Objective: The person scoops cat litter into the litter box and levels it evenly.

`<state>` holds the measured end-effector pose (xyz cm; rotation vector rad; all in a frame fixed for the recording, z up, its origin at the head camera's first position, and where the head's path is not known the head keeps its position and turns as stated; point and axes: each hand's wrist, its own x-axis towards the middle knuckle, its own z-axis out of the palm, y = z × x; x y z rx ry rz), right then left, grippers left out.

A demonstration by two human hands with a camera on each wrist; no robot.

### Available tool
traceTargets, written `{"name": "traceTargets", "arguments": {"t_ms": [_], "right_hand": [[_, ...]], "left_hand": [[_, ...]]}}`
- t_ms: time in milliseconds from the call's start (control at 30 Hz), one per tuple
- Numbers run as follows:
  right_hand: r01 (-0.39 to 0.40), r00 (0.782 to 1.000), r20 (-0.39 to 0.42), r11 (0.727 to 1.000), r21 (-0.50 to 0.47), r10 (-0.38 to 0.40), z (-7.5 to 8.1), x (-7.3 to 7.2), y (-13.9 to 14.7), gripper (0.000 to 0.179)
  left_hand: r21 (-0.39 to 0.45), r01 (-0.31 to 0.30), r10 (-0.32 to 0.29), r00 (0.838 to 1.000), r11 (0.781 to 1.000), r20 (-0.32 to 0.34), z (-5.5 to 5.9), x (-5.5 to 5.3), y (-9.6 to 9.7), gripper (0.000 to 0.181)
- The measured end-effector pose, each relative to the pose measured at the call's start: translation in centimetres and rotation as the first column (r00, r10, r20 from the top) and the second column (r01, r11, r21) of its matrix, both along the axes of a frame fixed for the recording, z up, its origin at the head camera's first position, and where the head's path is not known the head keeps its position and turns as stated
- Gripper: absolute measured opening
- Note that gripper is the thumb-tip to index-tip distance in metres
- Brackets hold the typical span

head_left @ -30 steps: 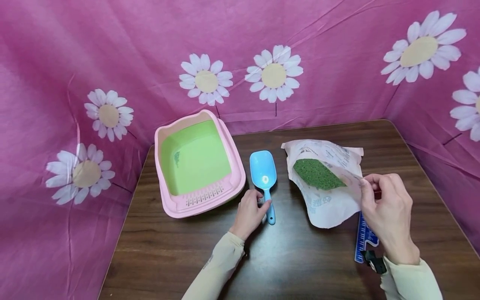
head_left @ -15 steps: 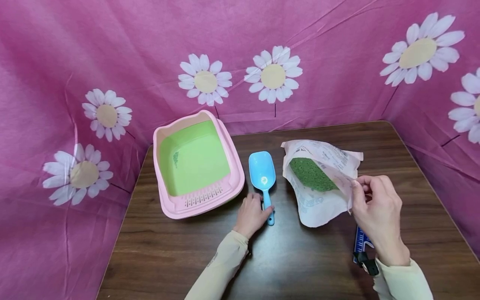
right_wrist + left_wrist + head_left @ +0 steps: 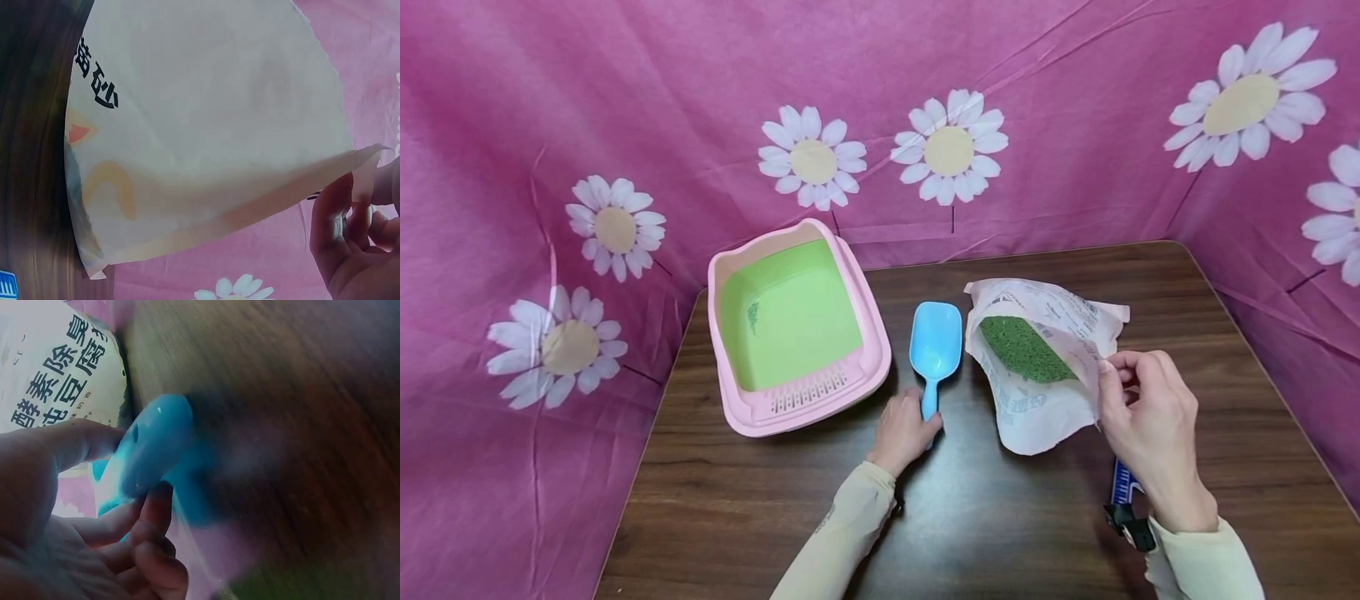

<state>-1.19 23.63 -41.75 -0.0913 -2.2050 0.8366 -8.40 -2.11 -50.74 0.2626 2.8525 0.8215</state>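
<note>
A blue scoop (image 3: 936, 337) lies between the litter box and the bag, its bowl pointing away from me. My left hand (image 3: 901, 437) pinches its handle (image 3: 153, 447) between thumb and fingers, as the left wrist view shows close up. To the right stands a pale bag of cat litter (image 3: 1026, 421), its mouth gaping toward me with green pellets (image 3: 1022, 346) inside. My right hand (image 3: 1153, 429) pinches the right edge of the bag's mouth and holds it out; the right wrist view shows the edge between thumb and fingers.
At the left is a pink litter box (image 3: 876, 358) with a green inside and a slotted front ledge. A blue, ruler-like item (image 3: 1123, 483) lies partly under my right wrist. Pink daisy-printed cloth (image 3: 880, 75) hangs behind the wooden table (image 3: 985, 533).
The scoop's bowl has shifted right, and my left fingers have gone from touching its handle to gripping it. My right hand has drawn the bag's edge slightly left.
</note>
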Motion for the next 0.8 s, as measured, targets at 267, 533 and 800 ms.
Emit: {"name": "traceTargets", "arguments": {"t_ms": [267, 533, 800], "right_hand": [[-0.011, 0.999, 0.042, 1.000, 0.020, 0.010, -0.31, 0.15, 0.24, 0.012], [0.010, 0.995, 0.094, 0.999, 0.048, -0.014, -0.44, 0.26, 0.49, 0.015], [-0.074, 0.983, 0.178, 0.982, 0.175, 0.043, 0.01, -0.04, 0.38, 0.022]], "left_hand": [[0.059, -0.059, 0.053, 0.993, 0.997, 0.103, 0.17, 0.11, -0.20, 0.021], [0.194, -0.030, 0.008, 0.993, 0.980, 0.115, 0.21, 0.18, -0.55, 0.018], [0.253, -0.028, -0.006, 0.991, 0.967, 0.133, 0.20, 0.35, -0.83, 0.017]]}}
